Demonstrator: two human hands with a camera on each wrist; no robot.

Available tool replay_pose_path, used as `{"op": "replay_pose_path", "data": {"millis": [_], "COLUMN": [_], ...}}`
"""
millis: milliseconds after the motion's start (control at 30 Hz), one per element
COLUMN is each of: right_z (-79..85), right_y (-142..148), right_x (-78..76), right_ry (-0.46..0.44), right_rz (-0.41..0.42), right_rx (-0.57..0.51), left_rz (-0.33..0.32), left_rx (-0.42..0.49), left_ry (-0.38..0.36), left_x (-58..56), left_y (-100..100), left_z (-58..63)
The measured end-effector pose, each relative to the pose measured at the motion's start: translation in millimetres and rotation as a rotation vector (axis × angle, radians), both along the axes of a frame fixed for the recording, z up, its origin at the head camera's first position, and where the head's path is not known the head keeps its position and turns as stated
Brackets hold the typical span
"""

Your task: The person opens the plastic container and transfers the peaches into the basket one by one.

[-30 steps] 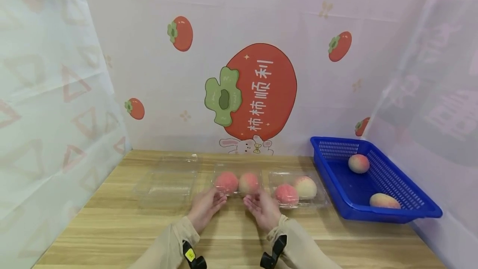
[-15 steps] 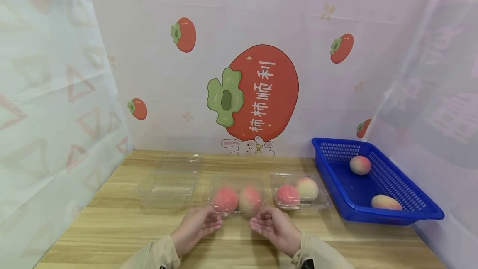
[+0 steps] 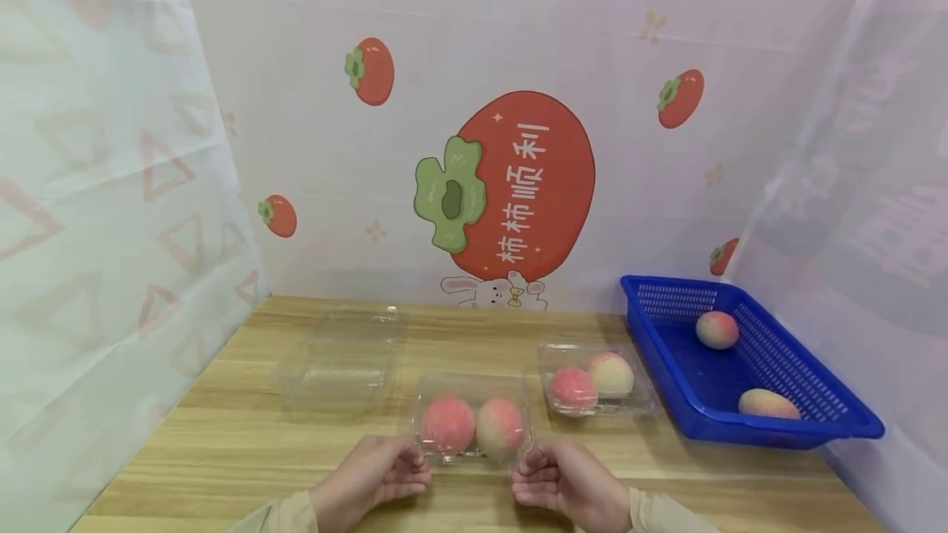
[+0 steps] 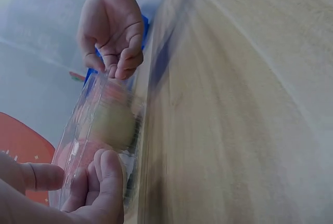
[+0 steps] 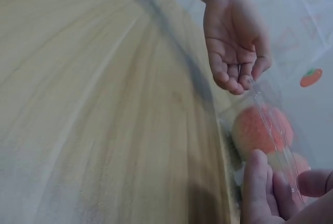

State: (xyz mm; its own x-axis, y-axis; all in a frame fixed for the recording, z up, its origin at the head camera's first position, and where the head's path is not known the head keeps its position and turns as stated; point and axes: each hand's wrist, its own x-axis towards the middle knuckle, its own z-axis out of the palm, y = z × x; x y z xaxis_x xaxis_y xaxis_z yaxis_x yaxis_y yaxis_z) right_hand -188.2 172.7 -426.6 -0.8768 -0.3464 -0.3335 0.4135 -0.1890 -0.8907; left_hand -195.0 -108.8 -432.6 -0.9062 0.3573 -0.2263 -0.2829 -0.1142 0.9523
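Observation:
A clear plastic clamshell box (image 3: 474, 389) is near the middle of the table, with two pink-and-cream peaches (image 3: 448, 426) inside. My left hand (image 3: 370, 475) pinches its near left corner between thumb and curled fingers. At the opposite near corner, my right hand (image 3: 573, 479) grips the rim the same way. In the left wrist view, thin plastic edges run from the lower left hand (image 4: 99, 187) up to the fingertips of the other hand (image 4: 112, 31). The right wrist view shows the peaches (image 5: 263, 128) through the plastic, between both hands.
Another clear box (image 3: 644, 401) with two peaches stands right of centre. An open clear box (image 3: 341, 360) lies at the left. A blue basket (image 3: 685, 401) at the right holds two peaches (image 3: 717, 330). Fabric walls stand behind and at both sides of the wooden table (image 3: 222, 451).
Both hands have drawn the box with two peaches toward the person, from near the row of the other boxes to the table's nearer middle. The other boxes and basket stay put.

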Motion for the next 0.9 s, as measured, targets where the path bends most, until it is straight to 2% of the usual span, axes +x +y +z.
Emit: {"op": "replay_pose_path", "data": {"millis": [300,400,467,667,767,900], "right_z": [-4.7,-2.7,-0.4,9.4,14.7,19.4], "right_y": [7.3,10.2,13.1,25.7,29.0,27.2], "right_x": [0.7,-0.1,-1.7,-9.4,-12.4,-17.5], "right_ry": [0.047,0.079,0.119,0.328,0.455,0.67], "right_rz": [0.16,0.164,0.153,0.023,-0.036,-0.096], "right_rx": [0.072,0.138,0.221,0.481,0.556,0.638], "left_rz": [-0.073,-0.068,-0.035,0.078,0.104,0.117], "left_rx": [0.036,0.018,-0.002,-0.042,-0.048,-0.04], "left_ry": [0.005,0.012,0.03,0.098,0.106,0.109], "left_x": [7.9,8.5,8.4,5.8,4.4,2.5], "left_y": [-9.2,-10.8,-11.9,-12.6,-11.1,-8.6], "left_z": [-1.0,-1.7,-1.0,3.3,5.8,7.3]}}
